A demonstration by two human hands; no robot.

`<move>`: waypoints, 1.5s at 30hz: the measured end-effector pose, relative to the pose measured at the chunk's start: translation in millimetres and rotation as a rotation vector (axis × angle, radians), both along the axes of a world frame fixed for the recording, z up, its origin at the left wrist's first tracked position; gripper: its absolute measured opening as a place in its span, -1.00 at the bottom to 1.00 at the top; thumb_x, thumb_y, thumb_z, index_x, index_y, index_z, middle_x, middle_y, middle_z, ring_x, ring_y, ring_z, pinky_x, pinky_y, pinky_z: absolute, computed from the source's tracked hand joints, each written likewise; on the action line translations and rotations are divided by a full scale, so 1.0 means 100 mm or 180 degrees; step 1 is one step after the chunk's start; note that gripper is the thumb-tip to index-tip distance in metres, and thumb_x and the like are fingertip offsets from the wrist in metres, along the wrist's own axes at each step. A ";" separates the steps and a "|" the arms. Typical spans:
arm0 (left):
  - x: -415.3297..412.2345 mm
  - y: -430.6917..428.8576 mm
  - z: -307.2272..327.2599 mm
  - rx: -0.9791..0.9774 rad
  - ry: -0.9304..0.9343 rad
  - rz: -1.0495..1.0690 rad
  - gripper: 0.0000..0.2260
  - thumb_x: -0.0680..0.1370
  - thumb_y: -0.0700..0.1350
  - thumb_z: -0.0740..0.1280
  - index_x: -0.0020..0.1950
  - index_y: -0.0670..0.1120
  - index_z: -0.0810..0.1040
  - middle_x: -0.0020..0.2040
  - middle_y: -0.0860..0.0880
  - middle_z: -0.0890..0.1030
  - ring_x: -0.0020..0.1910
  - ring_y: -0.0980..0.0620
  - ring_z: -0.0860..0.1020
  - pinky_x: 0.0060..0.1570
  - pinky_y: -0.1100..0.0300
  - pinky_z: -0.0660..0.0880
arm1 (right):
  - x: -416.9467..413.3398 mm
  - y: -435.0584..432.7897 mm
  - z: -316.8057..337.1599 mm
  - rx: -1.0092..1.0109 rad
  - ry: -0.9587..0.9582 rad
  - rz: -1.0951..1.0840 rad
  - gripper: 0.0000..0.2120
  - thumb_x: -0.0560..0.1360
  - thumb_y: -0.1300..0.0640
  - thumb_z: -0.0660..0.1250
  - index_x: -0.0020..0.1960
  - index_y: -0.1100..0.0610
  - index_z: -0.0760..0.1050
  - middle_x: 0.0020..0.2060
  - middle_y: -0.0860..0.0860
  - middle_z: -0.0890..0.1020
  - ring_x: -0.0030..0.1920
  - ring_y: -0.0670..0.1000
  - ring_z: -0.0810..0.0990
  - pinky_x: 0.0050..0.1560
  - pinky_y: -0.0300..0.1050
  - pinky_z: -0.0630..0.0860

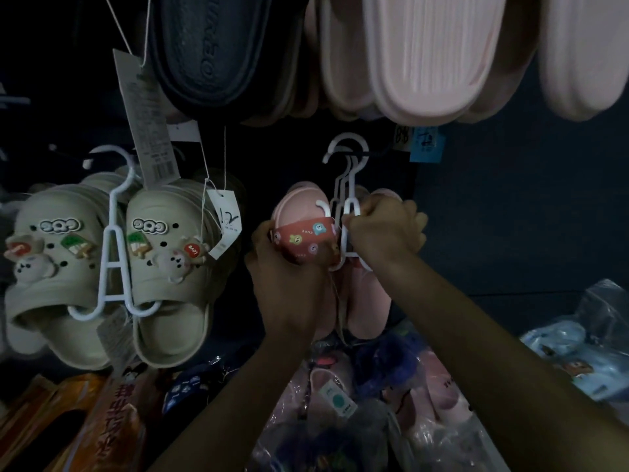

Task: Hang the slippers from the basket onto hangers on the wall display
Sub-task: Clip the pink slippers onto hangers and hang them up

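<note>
A small pink slipper (304,229) with a red cartoon-print strap is held against white plastic hangers (346,185) that hang from a dark rod on the wall display. My left hand (286,267) grips the slipper from below and the left. My right hand (384,233) is closed around the lower frame of a white hanger, beside the slipper. A second pink slipper (369,301) hangs behind my hands, mostly hidden. The basket is not in view.
A beige pair with charms (109,267) hangs on a white hanger at left, with price tags (224,212). Dark and pink slippers (425,56) hang overhead. Bagged slippers (357,396) are piled below, and a blue bagged pair (578,352) lies right.
</note>
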State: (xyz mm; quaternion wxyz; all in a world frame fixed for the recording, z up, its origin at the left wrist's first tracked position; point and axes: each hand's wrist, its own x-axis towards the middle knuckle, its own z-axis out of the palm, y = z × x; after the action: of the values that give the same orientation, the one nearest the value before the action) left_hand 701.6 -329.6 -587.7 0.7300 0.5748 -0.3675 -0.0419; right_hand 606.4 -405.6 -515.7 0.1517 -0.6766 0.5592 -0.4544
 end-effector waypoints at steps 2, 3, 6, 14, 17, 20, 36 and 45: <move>0.00 0.01 -0.04 0.0012 -0.0016 -0.0034 -0.28 0.31 0.14 0.60 0.41 0.06 0.42 0.30 -0.07 0.54 0.16 -0.02 0.61 0.15 0.00 0.62 | -0.02 0.02 -0.04 -0.0076 0.0088 -0.0003 -0.73 0.56 -0.17 0.35 0.05 0.01 0.65 0.27 0.13 0.45 0.31 0.20 0.34 0.35 0.18 0.37; 0.00 0.02 -0.06 0.0025 -0.0018 -0.0065 -0.29 0.33 0.12 0.61 0.41 0.04 0.42 0.30 -0.07 0.52 0.15 0.01 0.60 0.14 0.10 0.62 | -0.03 0.03 -0.06 -0.0127 0.0125 0.0009 -0.74 0.55 -0.15 0.36 0.05 0.01 0.65 0.26 0.13 0.45 0.31 0.20 0.34 0.34 0.17 0.38; -0.02 0.04 -0.10 0.0034 -0.0046 -0.0141 -0.28 0.34 0.16 0.53 0.44 -0.01 0.42 0.30 -0.05 0.47 0.15 0.10 0.57 -0.07 0.51 0.47 | -0.09 0.05 -0.16 -0.0242 0.0246 0.0051 -0.75 0.55 -0.11 0.39 0.05 0.05 0.65 0.23 0.14 0.47 0.30 0.21 0.35 0.30 0.13 0.41; -0.06 0.06 -0.13 0.0240 0.0044 -0.0154 -0.27 0.40 0.26 0.46 0.51 0.07 0.38 0.34 -0.03 0.54 0.26 -0.03 0.60 0.24 -0.08 0.60 | -0.18 0.03 -0.28 -0.0196 0.0077 0.0326 -0.84 0.46 -0.14 0.49 -0.04 -0.09 0.68 0.11 0.04 0.64 0.27 0.11 0.44 0.04 -0.16 0.19; -0.08 0.13 -0.08 0.0414 -0.0099 -0.0084 -0.27 0.43 0.26 0.41 0.56 0.08 0.33 0.38 -0.03 0.51 0.29 -0.05 0.58 0.25 -0.12 0.59 | -0.28 0.15 -0.25 -0.0205 -0.0049 0.0522 -0.75 0.44 0.04 0.53 0.12 -0.05 0.67 0.20 0.10 0.56 0.30 0.14 0.45 0.09 -0.20 0.30; -0.07 0.25 -0.03 0.0667 -0.0392 -0.0025 -0.29 0.44 0.24 0.40 0.56 0.15 0.30 0.40 -0.03 0.47 0.28 -0.07 0.58 0.25 -0.14 0.57 | -0.35 0.24 -0.27 -0.0264 0.0015 0.0615 -0.66 0.42 0.11 0.51 0.19 -0.03 0.63 0.20 0.11 0.54 0.28 0.11 0.45 0.11 -0.20 0.38; 0.01 1.32 0.29 0.2583 -0.2537 -0.0389 -0.06 0.39 0.44 0.21 0.70 0.19 -0.02 0.71 -0.16 0.07 0.70 -0.18 0.00 0.60 -0.23 0.16 | -1.03 1.22 0.07 0.0646 0.2082 0.0828 0.10 0.34 -0.60 0.16 0.65 -0.19 -0.29 0.61 0.08 -0.40 0.58 0.24 -0.45 0.58 0.30 -0.31; 0.06 2.09 0.34 0.2893 -0.2971 -0.0703 -0.04 0.43 0.56 0.13 0.69 0.24 -0.21 0.73 -0.07 -0.04 0.71 -0.15 -0.05 0.61 -0.26 0.11 | -1.08 1.89 -0.07 0.0734 0.2422 0.1524 0.20 0.31 -0.59 0.28 0.62 -0.18 -0.39 0.61 0.03 -0.41 0.59 0.20 -0.46 0.60 0.29 -0.20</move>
State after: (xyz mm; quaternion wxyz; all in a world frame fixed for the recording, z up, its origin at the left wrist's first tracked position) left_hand 707.7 -120.7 -553.5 0.1702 0.7424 -0.6478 -0.0139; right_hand 498.3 -216.1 -522.4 0.1107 -0.8840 0.4501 -0.0610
